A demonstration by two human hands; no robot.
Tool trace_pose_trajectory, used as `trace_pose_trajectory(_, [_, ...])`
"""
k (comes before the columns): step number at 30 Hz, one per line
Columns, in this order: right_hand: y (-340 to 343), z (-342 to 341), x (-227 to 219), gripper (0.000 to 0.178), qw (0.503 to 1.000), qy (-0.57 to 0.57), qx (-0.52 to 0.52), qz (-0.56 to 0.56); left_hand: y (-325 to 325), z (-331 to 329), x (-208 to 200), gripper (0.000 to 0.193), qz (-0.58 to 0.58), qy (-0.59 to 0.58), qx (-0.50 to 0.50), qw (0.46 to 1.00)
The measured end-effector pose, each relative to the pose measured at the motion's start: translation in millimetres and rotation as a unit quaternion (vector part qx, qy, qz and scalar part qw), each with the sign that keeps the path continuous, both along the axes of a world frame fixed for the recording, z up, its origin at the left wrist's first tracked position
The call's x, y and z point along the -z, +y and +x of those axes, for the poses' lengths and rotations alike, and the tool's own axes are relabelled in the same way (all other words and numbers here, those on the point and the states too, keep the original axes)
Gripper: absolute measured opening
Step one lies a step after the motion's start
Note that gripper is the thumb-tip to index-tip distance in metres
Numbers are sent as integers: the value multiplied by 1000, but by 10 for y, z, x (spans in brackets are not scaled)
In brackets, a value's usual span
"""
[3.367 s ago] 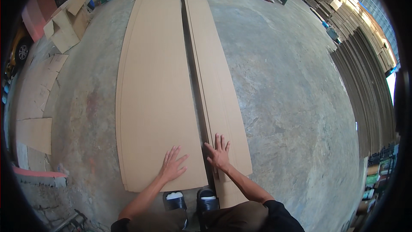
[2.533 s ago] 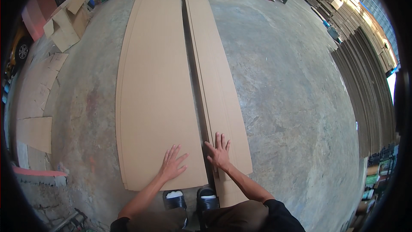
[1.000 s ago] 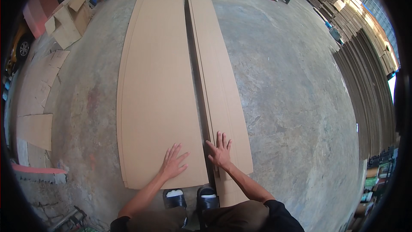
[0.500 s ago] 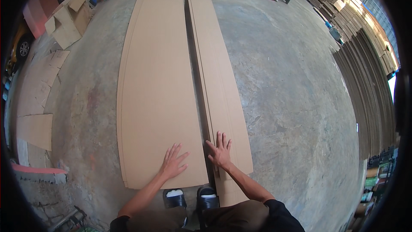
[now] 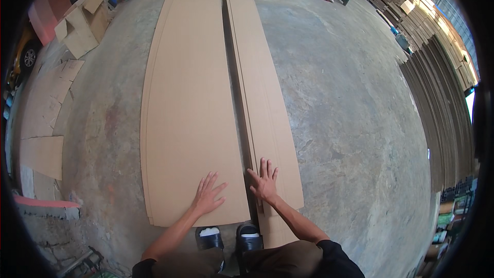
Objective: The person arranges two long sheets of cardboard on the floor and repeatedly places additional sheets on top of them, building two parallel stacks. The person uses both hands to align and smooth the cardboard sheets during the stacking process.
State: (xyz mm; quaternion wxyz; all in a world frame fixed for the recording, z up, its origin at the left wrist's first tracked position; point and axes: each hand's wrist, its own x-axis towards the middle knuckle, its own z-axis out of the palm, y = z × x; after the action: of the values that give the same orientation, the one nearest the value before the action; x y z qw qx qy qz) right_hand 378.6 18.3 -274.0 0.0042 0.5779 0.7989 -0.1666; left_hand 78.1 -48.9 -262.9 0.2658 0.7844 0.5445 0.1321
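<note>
wide cardboard sheet lies just left of the narrow cardboard panel, left hand spread on the sheet, right hand spread on the panel, neither gripping, apparently steadying them; any shift would call for even palm pressure.

Behind your right hand you wear a loose, plain black sleeve, its wide opening around the elbow; of the matching left sleeve, only a small corner shows behind your left hand. Your forearms are bare between sleeve and hand, narrowing toward each wrist. Closer to you than both hands are dark brown trousers, their surface soft and blurred. Just behind the hands you have black, open-toed sandals with broad, smooth uppers, and white, sock-like cloth shows in each toe opening.
</note>
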Motion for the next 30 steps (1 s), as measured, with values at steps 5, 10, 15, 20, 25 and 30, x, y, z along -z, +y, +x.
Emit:
trace_pose_trajectory(5, [-2, 5, 16, 91, 1000, -3, 2, 3, 1, 9, -7, 66, 3, -1, -1, 1000])
trace_pose_trajectory(10, [-4, -3, 1, 91, 1000, 0, 2, 4, 0, 7, -13, 66, 5, 0, -2, 1000])
trace_pose_trajectory(15, [-2, -4, -15, 91, 1000, 1, 2, 3, 0, 6, -24, 66, 4, -3, -3, 1000])
trace_pose_trajectory(20, [3, -8, -16, 91, 1000, -3, 3, -4, 1, 6, -28, 66, 4, -2, -3, 1000])
trace_pose_trajectory(25, [1, -2, -6, 91, 1000, -6, 3, -6, -2, 12, -18, 66, 2, 2, -4, 1000])
trace_pose_trajectory(30, [0, -6, -2, 91, 1000, -3, 2, 0, 1, -1, 43, 67, 1, -8, -2, 1000])
